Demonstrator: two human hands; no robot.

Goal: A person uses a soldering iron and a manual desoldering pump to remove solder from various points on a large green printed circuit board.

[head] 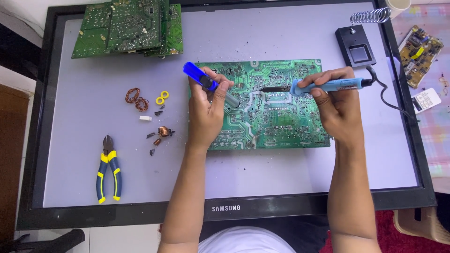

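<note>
My left hand grips a blue desoldering pump, its grey tip resting on the green circuit board. A blue soldering iron is held in my right hand, with its dark tip lying across the upper middle of the board. The two tools point toward each other, a short gap between their tips. The board lies solder side up on a flat monitor screen that serves as the work surface.
A stack of green boards lies at the back left. Copper coils, yellow rings and small parts are left of my left hand. Yellow-blue cutters lie front left. A black iron stand is back right, cord trailing.
</note>
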